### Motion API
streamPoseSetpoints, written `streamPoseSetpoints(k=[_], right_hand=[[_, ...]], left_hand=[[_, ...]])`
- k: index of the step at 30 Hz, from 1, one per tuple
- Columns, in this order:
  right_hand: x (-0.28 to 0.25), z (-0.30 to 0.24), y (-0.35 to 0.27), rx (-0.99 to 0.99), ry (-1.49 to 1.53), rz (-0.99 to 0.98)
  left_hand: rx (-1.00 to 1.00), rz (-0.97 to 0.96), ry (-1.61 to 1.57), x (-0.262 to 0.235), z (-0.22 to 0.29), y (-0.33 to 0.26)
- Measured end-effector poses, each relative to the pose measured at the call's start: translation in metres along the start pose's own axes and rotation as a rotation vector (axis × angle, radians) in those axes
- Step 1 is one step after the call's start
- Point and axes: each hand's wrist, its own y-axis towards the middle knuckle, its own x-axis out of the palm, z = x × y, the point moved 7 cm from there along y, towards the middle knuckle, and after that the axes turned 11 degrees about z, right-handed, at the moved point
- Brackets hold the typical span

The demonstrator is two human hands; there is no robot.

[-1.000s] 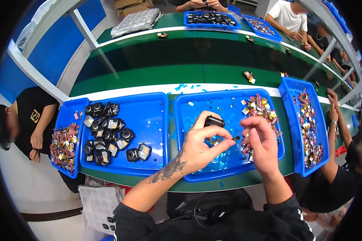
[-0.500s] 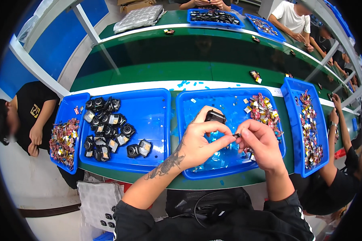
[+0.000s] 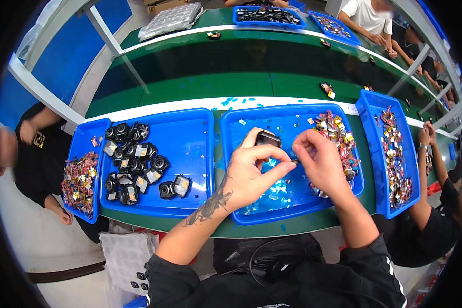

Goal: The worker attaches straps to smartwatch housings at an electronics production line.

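- A small black boxy part [image 3: 267, 139] sits in the left hand [image 3: 251, 172], fingers curled around it so only its top edge shows; it is held above the middle blue tray [image 3: 231, 154].
- The right hand [image 3: 321, 161] is just beside the left, fingertips pinched together on something tiny at the side of the black part; what it grips is too small to tell.
- Under both hands, the middle tray's floor carries scraps of pale blue film [image 3: 272, 192], and a heap of small mixed-colour pieces [image 3: 336, 133] lies in its right half.
- To the left, a second blue tray [image 3: 190, 149] holds a cluster of black parts [image 3: 133, 164], some with light square faces, gathered in its left half.
- Further left, a narrow blue tray [image 3: 84, 141] holds more mixed-colour pieces [image 3: 79, 182].
- To the right, another narrow blue tray [image 3: 369, 108] holds the same kind of pieces.
- All trays rest on a green tabletop [image 3: 241, 84] with a white strip along it.
- Other people sit at the left, at the right and at the far side; a person's hand [image 3: 426, 134] hovers near the right tray.
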Motion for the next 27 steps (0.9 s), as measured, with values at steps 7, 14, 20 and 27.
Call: streamPoseSetpoints(k=[7, 14, 20, 27], right_hand=[[-0.004, -0.022, -0.015, 0.068, 0.408, 0.019], [-0.018, -0.032, -0.011, -0.066, 0.367, 0.225], [-0.001, -0.057, -0.016, -0.104, 0.217, 0.003], [-0.003, -0.057, -0.007, -0.082, 0.137, 0.187]], left_hand=[[-0.172, 0.102, -0.166, -0.002, -0.026, -0.001], [-0.237, -0.035, -0.497, 0.004, -0.013, 0.0], [-0.308, 0.048, -0.54, 0.004, -0.031, 0.004], [-0.324, -0.064, -0.644, 0.012, -0.019, -0.004]])
